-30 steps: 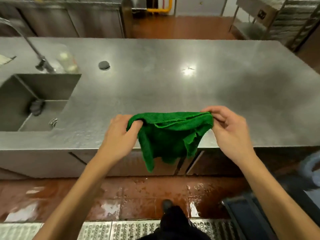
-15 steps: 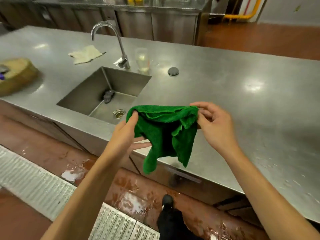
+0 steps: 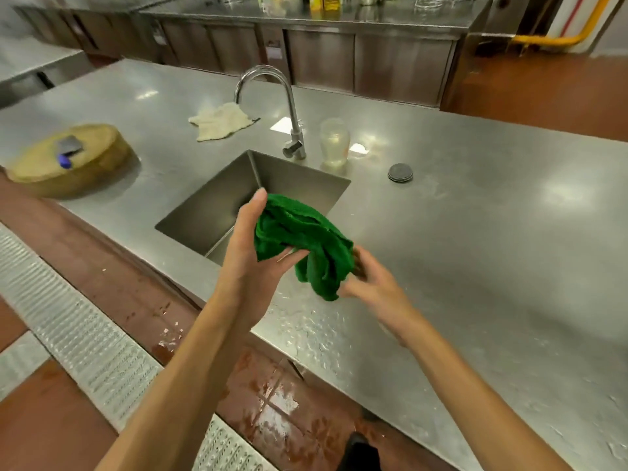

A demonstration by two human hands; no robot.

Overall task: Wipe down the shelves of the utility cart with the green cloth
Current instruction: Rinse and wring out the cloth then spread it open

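The green cloth [image 3: 306, 236] is bunched up in the air over the near edge of a steel counter [image 3: 475, 253], just right of the sink [image 3: 221, 205]. My left hand [image 3: 251, 260] holds it from the left, thumb up along the cloth and fingers under it. My right hand [image 3: 373, 283] is blurred and grips the hanging lower end of the cloth from the right. No utility cart is in view.
A curved faucet [image 3: 289, 107], a clear jar [image 3: 334, 141] and a round drain plug [image 3: 400, 172] stand behind the sink. A pale rag [image 3: 221, 121] and a wooden chopping block [image 3: 68, 161] lie to the left. The floor [image 3: 282, 402] below is wet, with a metal grate [image 3: 85, 345].
The view has swung left, so the sink is now in front. The cloth, earlier stretched between both hands, is now gathered into a bunch, and my hands have come closer together.
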